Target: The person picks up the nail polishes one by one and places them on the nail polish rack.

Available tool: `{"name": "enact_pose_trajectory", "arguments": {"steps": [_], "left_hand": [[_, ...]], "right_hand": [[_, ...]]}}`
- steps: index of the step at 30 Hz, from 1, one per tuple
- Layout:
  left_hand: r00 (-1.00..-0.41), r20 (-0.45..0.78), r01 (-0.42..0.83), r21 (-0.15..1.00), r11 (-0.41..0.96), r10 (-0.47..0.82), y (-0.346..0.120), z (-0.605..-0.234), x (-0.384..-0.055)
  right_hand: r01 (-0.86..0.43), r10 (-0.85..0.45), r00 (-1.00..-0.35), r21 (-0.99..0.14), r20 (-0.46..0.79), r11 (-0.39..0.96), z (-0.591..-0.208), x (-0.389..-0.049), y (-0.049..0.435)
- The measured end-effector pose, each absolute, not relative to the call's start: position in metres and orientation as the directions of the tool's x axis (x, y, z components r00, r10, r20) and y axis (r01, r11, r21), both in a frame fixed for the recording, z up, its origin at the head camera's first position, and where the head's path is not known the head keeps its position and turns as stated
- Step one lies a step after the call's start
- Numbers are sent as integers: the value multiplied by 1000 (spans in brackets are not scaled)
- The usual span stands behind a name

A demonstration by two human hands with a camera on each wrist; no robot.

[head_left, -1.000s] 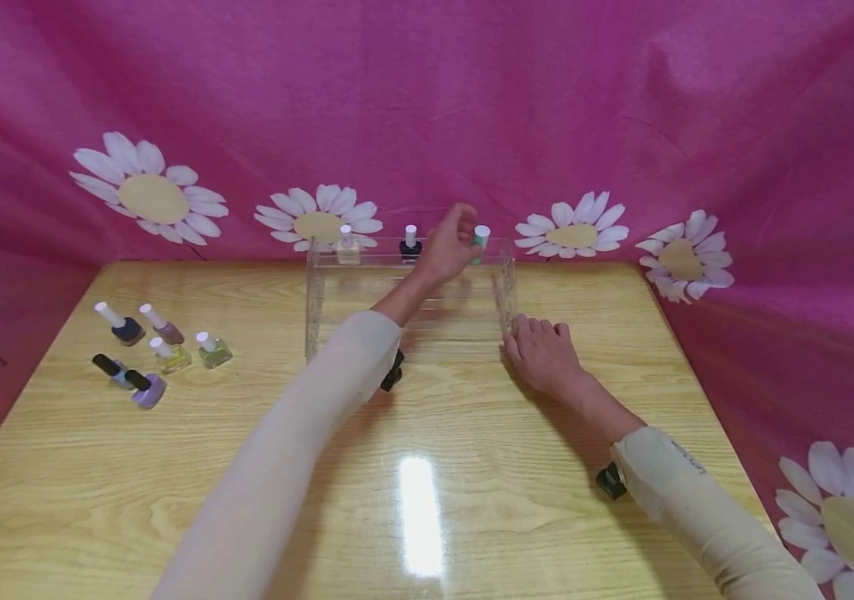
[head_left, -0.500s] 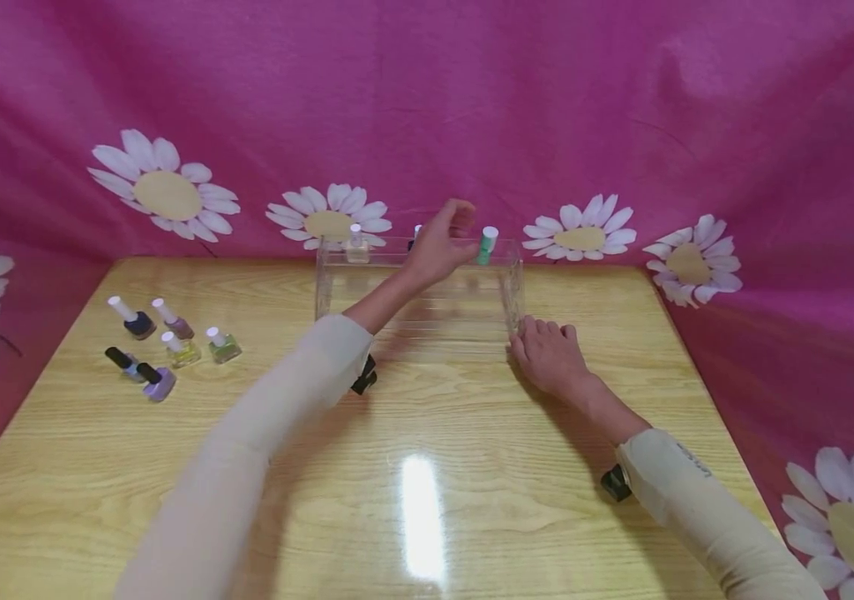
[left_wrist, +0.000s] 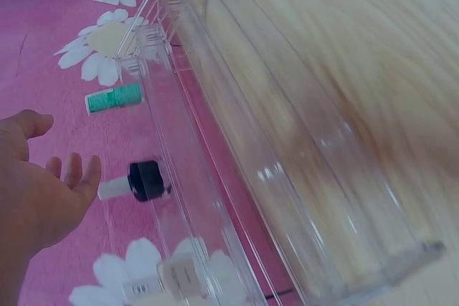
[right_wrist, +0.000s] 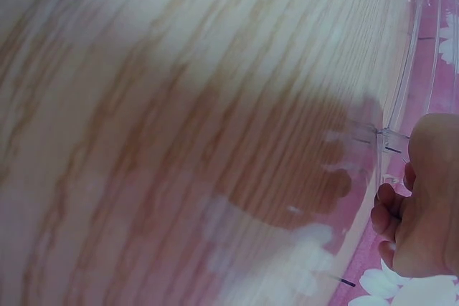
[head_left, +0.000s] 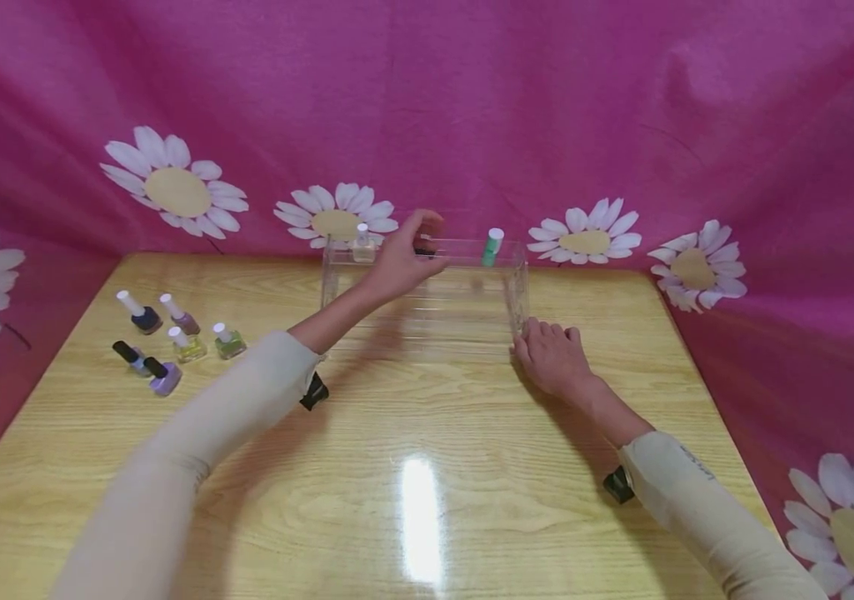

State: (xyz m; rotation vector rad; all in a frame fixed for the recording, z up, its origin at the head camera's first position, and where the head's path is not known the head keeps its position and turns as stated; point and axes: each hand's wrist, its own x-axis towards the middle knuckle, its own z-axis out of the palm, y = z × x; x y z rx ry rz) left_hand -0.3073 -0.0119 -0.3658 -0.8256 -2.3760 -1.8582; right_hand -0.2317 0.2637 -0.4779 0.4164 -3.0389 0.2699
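Note:
A clear acrylic nail polish rack (head_left: 427,337) stands at the back of the table. On its top tier are a green nail polish bottle (head_left: 492,247) at the right, a black one (left_wrist: 147,180) in the middle and a pale beige one (head_left: 363,244) at the left. My left hand (head_left: 402,258) reaches over the top tier, fingers apart and holding nothing; it partly hides the black bottle in the head view. At the rack's right front corner, my right hand (head_left: 552,358) grips the edge with curled fingers (right_wrist: 386,216).
Several nail polish bottles stand in a group at the table's left, among them a green-yellow one (head_left: 230,342), a lilac one (head_left: 164,377) and a dark one (head_left: 143,317). A pink flowered cloth (head_left: 471,108) hangs behind the table (head_left: 516,500).
My left hand has drawn away leftward from the green bottle, which stays on the top tier. My right hand keeps its place on the rack's corner. The head view has shifted slightly.

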Motion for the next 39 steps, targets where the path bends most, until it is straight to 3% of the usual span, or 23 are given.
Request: {"name": "enact_pose_trajectory", "arguments": {"steps": [21,39], "left_hand": [[-871,264,349,926,143,413,-99,-365,-252],[-947,214,284,908,308,242,-179,-392,-202]], "right_hand": [[-279,-268,-960,-199,81,939,-475,-231,260],[-278,-264,-960,-212,96,937,-478,-229,262]]}}
